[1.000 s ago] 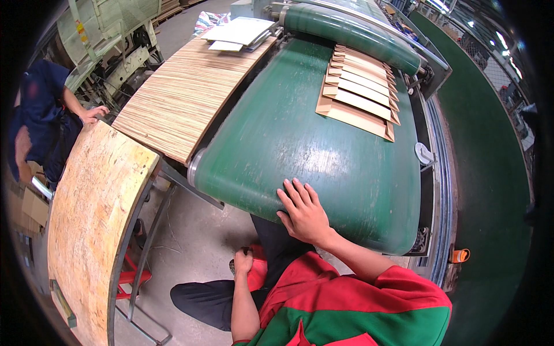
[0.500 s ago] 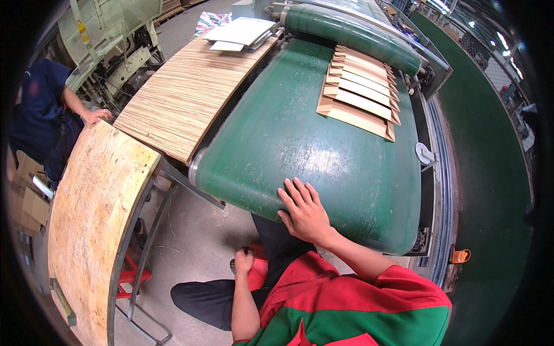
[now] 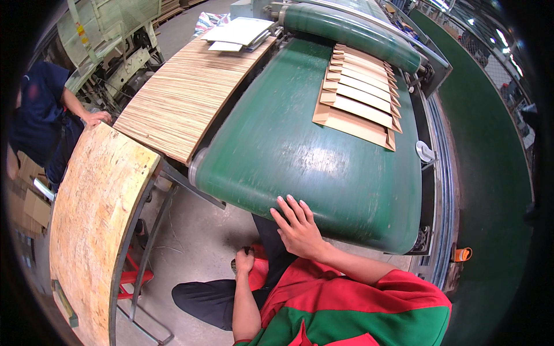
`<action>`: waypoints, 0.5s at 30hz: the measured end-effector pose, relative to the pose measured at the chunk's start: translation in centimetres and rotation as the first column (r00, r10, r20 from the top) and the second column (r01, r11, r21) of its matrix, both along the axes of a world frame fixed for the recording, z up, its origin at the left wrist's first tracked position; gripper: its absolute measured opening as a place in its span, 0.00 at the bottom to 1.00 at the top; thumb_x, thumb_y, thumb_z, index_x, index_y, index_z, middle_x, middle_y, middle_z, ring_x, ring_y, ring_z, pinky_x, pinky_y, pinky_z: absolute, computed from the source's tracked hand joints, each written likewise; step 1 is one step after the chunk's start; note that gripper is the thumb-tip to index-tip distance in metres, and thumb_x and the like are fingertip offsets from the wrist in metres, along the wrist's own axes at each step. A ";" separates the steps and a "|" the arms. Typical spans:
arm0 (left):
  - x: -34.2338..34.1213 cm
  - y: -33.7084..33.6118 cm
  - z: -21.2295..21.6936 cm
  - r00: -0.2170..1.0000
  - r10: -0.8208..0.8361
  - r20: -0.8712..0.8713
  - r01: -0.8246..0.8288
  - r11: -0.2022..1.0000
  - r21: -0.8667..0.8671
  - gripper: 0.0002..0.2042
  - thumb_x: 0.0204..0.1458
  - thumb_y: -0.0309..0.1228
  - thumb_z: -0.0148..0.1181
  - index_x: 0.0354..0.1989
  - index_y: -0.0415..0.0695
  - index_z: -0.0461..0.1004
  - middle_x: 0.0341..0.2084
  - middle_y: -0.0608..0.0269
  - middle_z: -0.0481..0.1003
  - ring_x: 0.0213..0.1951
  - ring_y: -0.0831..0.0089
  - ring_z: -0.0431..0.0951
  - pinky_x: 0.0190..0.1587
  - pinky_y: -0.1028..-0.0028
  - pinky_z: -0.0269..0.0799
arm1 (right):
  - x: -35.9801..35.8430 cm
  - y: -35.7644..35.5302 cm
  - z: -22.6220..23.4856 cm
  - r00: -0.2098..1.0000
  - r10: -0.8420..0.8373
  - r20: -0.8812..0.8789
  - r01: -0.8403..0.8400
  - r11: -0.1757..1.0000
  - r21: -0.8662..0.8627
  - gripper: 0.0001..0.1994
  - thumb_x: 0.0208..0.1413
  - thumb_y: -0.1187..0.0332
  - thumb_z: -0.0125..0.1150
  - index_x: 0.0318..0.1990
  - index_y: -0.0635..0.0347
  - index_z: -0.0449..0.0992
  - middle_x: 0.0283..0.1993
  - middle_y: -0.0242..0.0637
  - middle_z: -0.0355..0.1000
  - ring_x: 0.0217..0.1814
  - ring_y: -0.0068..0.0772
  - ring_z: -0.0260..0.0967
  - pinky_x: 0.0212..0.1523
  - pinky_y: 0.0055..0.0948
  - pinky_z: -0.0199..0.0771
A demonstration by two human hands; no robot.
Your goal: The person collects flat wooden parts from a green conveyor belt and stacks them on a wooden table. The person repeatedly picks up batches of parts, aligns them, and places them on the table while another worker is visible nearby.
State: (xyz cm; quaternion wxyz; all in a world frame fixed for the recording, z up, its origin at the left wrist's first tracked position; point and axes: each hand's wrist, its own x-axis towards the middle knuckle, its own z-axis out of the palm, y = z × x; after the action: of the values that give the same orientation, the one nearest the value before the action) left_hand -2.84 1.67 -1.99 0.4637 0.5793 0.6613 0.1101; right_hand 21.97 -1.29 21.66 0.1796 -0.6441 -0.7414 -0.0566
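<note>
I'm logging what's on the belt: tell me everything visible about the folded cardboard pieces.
The folded cardboard pieces are tan, with paler panels and small folded flaps at both ends. They lie overlapping like shingles on the green belt, right of its middle. The far end nears the green roller; contact there is unclear.

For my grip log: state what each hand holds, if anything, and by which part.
The right hand holds nothing, open against the green belt. The left hand curls by a dark thing; whether it grips that cannot be told.

Overlapping cardboard pieces on green belt
</note>
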 end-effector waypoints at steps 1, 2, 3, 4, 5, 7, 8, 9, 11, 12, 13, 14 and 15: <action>0.0 0.0 0.0 1.000 0.001 0.003 -0.001 1.000 0.003 0.18 0.62 0.38 0.59 0.51 0.38 0.83 0.46 0.38 0.83 0.54 0.42 0.82 0.59 0.54 0.75 | -0.4 -0.2 -0.1 1.000 -0.001 0.012 0.001 1.000 0.005 0.35 0.52 0.64 0.71 0.71 0.54 0.70 0.80 0.46 0.58 0.83 0.50 0.51 0.80 0.52 0.45; 0.0 0.0 -0.1 1.000 0.002 -0.008 -0.002 1.000 -0.017 0.18 0.62 0.38 0.59 0.51 0.37 0.83 0.46 0.38 0.83 0.55 0.42 0.82 0.59 0.54 0.75 | -0.4 -0.1 0.0 1.000 -0.022 0.018 0.022 1.000 -0.007 0.35 0.52 0.64 0.71 0.70 0.53 0.71 0.80 0.46 0.58 0.83 0.50 0.52 0.80 0.52 0.46; 0.0 0.0 -0.2 1.000 -0.001 0.012 0.001 1.000 0.012 0.18 0.61 0.38 0.59 0.51 0.37 0.83 0.47 0.38 0.83 0.55 0.43 0.82 0.59 0.54 0.75 | -0.4 0.1 0.3 1.000 0.010 -0.018 -0.010 1.000 0.019 0.34 0.53 0.66 0.70 0.70 0.55 0.71 0.78 0.46 0.60 0.81 0.49 0.54 0.79 0.53 0.49; -0.1 0.0 -0.2 1.000 -0.005 0.017 0.004 1.000 0.018 0.18 0.61 0.37 0.59 0.51 0.37 0.83 0.47 0.38 0.83 0.55 0.43 0.82 0.59 0.54 0.75 | 0.1 0.5 0.9 0.998 0.023 -0.061 -0.021 0.999 0.029 0.33 0.53 0.67 0.69 0.70 0.56 0.71 0.77 0.46 0.62 0.80 0.48 0.57 0.78 0.53 0.51; -0.2 -0.1 -0.3 1.000 -0.006 0.013 0.006 1.000 0.012 0.18 0.61 0.37 0.59 0.51 0.37 0.83 0.47 0.38 0.83 0.55 0.43 0.82 0.60 0.55 0.75 | 0.8 1.0 1.5 0.994 0.073 -0.086 -0.063 0.992 0.114 0.32 0.54 0.68 0.68 0.69 0.57 0.71 0.75 0.46 0.65 0.79 0.48 0.59 0.77 0.53 0.53; -0.4 -0.2 -0.4 0.999 -0.018 0.029 0.017 0.999 0.034 0.18 0.61 0.37 0.59 0.51 0.37 0.83 0.48 0.38 0.83 0.56 0.42 0.82 0.60 0.54 0.75 | 4.5 3.0 3.4 0.932 0.121 -0.341 -0.067 0.984 0.166 0.29 0.51 0.77 0.66 0.64 0.61 0.73 0.64 0.51 0.73 0.68 0.56 0.70 0.67 0.55 0.68; -0.5 -0.2 -0.5 0.999 -0.023 0.029 0.022 0.999 0.037 0.18 0.61 0.37 0.59 0.52 0.37 0.83 0.48 0.38 0.83 0.56 0.42 0.81 0.60 0.54 0.74 | 7.5 4.0 4.5 0.976 -0.010 -0.218 0.061 0.972 0.228 0.28 0.50 0.78 0.64 0.63 0.63 0.73 0.62 0.56 0.74 0.66 0.61 0.70 0.64 0.57 0.71; -0.6 -0.2 -0.5 1.000 -0.021 -0.001 0.021 0.999 0.024 0.18 0.61 0.37 0.59 0.52 0.37 0.83 0.48 0.38 0.83 0.56 0.42 0.81 0.60 0.54 0.74 | 11.1 5.0 5.6 0.972 -0.124 -0.197 0.169 0.959 0.229 0.29 0.49 0.79 0.63 0.63 0.63 0.72 0.64 0.58 0.72 0.68 0.64 0.68 0.67 0.58 0.68; -0.7 -0.1 -0.7 0.998 -0.036 -0.054 0.037 0.999 0.014 0.18 0.61 0.37 0.59 0.52 0.37 0.83 0.49 0.38 0.82 0.56 0.41 0.81 0.60 0.54 0.74 | 18.4 6.7 6.9 0.924 -0.382 0.026 0.361 0.893 0.269 0.39 0.48 0.79 0.63 0.73 0.59 0.64 0.75 0.55 0.61 0.77 0.60 0.56 0.73 0.56 0.57; -0.8 -0.1 -0.7 0.997 -0.067 -0.025 0.068 0.997 0.041 0.18 0.60 0.37 0.58 0.52 0.38 0.83 0.49 0.37 0.82 0.56 0.40 0.80 0.60 0.54 0.74 | 21.6 7.3 7.2 0.879 -0.467 0.091 0.443 0.874 0.202 0.46 0.46 0.77 0.70 0.77 0.53 0.59 0.78 0.50 0.56 0.79 0.60 0.52 0.75 0.56 0.56; -0.6 0.1 -0.9 0.998 -0.058 -0.025 0.060 0.997 0.046 0.19 0.60 0.37 0.58 0.52 0.38 0.83 0.50 0.36 0.82 0.57 0.40 0.80 0.60 0.53 0.74 | 23.8 7.5 7.0 0.876 -0.463 0.136 0.441 0.883 0.163 0.48 0.45 0.77 0.71 0.77 0.52 0.58 0.78 0.49 0.55 0.80 0.59 0.51 0.75 0.56 0.56; -0.6 0.1 -1.0 0.997 -0.069 -0.034 0.070 0.997 0.025 0.19 0.60 0.39 0.59 0.52 0.38 0.83 0.50 0.36 0.81 0.57 0.40 0.80 0.60 0.53 0.74 | 25.6 7.7 6.7 0.842 -0.503 0.194 0.498 0.863 0.078 0.49 0.44 0.76 0.71 0.78 0.51 0.57 0.79 0.48 0.55 0.80 0.58 0.50 0.75 0.56 0.56; -0.5 0.2 -1.2 0.998 -0.056 -0.036 0.056 0.998 -0.013 0.20 0.59 0.40 0.59 0.51 0.38 0.83 0.50 0.36 0.81 0.57 0.40 0.80 0.60 0.53 0.74 | 26.9 7.9 6.4 0.871 -0.434 0.230 0.418 0.901 0.118 0.50 0.44 0.76 0.72 0.78 0.51 0.57 0.79 0.47 0.55 0.80 0.57 0.50 0.76 0.55 0.56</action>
State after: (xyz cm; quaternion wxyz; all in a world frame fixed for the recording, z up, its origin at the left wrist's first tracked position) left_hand -3.36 1.90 -3.16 0.4581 0.5966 0.6538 0.0826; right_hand 48.87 6.63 28.05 0.0884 -0.7731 -0.5957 -0.1994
